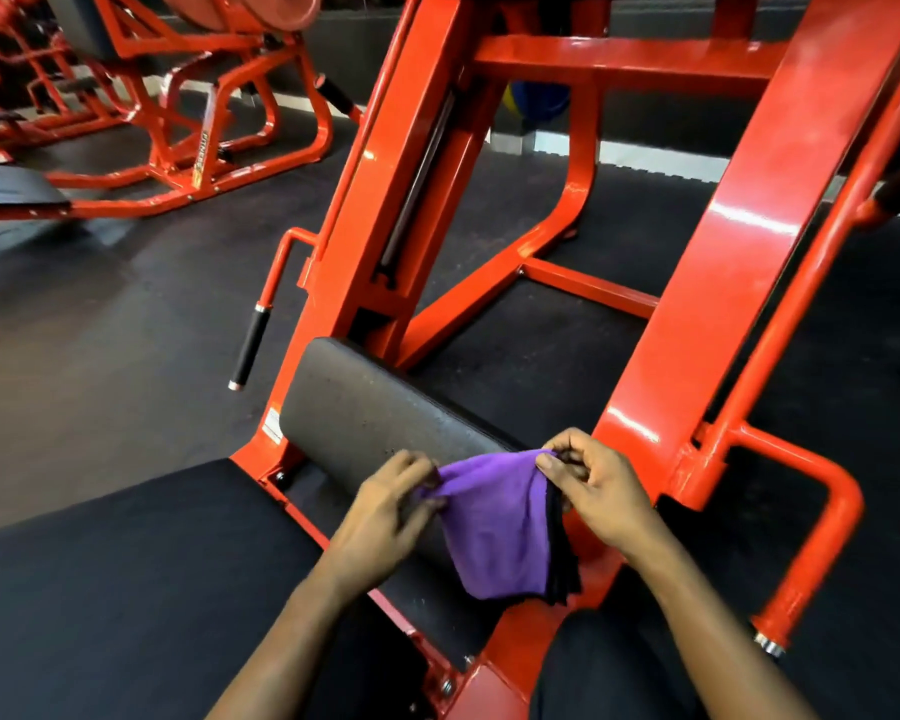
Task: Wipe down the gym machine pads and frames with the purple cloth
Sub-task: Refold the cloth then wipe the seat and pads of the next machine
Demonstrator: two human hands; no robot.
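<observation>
The purple cloth (494, 517) with a black edge hangs between both hands, low in the middle of the view. My left hand (391, 504) pinches its left corner and my right hand (596, 485) pinches its top right corner. The cloth droops over the near end of a black shoulder pad (365, 407) on the orange machine. A wide black back pad (126, 579) fills the lower left. The orange frame's thick sloping beams, left (385, 200) and right (759, 226), rise ahead on either side.
A black-gripped handle (250, 348) juts out left of the pad. An orange side handle (817, 517) curves down at the right. Another orange machine (178, 111) stands at the far left on the dark rubber floor (100, 314).
</observation>
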